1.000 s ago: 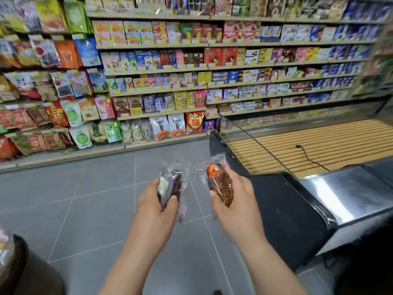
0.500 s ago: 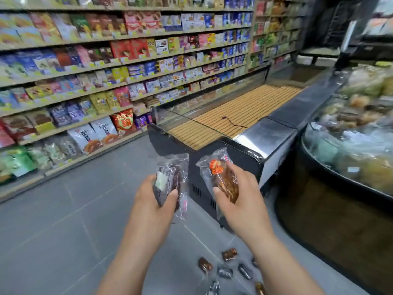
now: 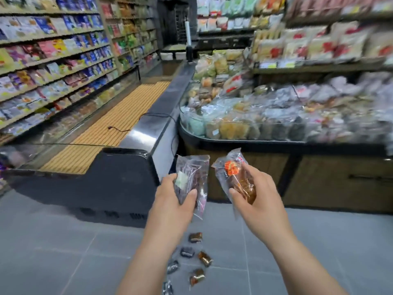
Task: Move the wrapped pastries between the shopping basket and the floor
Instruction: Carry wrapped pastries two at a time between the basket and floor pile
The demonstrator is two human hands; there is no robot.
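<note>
dark pastry (image 3: 191, 173) gripped in l hand (image 3: 172, 202) (thumb (image 3: 190, 193) across front), orange-label pastry (image 3: 236, 174) gripped in r hand (image 3: 261, 199)

- Orange sticker (image 3: 230, 168) on the brown wrapped pastry (image 3: 244, 186): print there, too small to read.
- Pale label (image 3: 181, 180) on the dark wrapped pastry (image 3: 196, 172): blurred, unreadable.
- Shelf packets (image 3: 63, 60) and price tags (image 3: 276, 64): smeared, nothing legible.

Grey tiled floor (image 3: 55, 248), crossed by pale grout lines. Six small wrapped pastries (image 3: 187, 252) are scattered on it in a loose cluster, three brown and three dark, none stacked. A black-sided display chest (image 3: 119, 179) and a wood-panelled stand (image 3: 340, 184) are set on it behind them.
</note>
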